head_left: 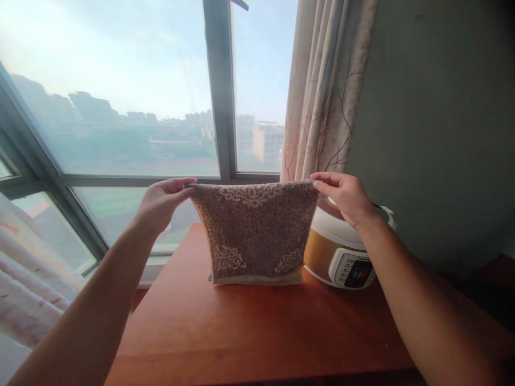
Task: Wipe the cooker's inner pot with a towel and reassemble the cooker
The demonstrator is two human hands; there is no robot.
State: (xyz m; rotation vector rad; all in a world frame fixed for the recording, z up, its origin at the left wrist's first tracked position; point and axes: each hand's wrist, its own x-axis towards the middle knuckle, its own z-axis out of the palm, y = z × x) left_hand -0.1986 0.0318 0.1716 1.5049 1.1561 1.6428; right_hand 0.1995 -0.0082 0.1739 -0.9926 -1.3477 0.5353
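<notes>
- Window (120, 107): fills the upper left of the view, with a dark frame and one upright bar; hazy buildings show beyond the glass.
- Wall (434, 134): plain grey, on the right.
- Table (249, 332): reddish wood, set against the window sill; its top runs from the sill toward the camera.
- Curtain (325, 91): pale with a branch print, hanging between window and wall, behind the right hand.
- Towel (255, 236): brown with a lighter scroll pattern and pale border. It hangs upright over the far middle of the table, flat face toward the camera. Its top edge runs level, left to right, stretched between the two hands; the lower edge touches the table top. It looks about as wide as tall, so no clear long axis.
- Cooker (341, 252): white and gold, on the table just right of and behind the towel, partly hidden by it. A button panel with a dark display faces the camera; its markings are too small to read.
- Left hand (161, 201): pinches the towel's top left corner between thumb and fingers.
- Right hand (346, 195): pinches the top right corner likewise.
</notes>
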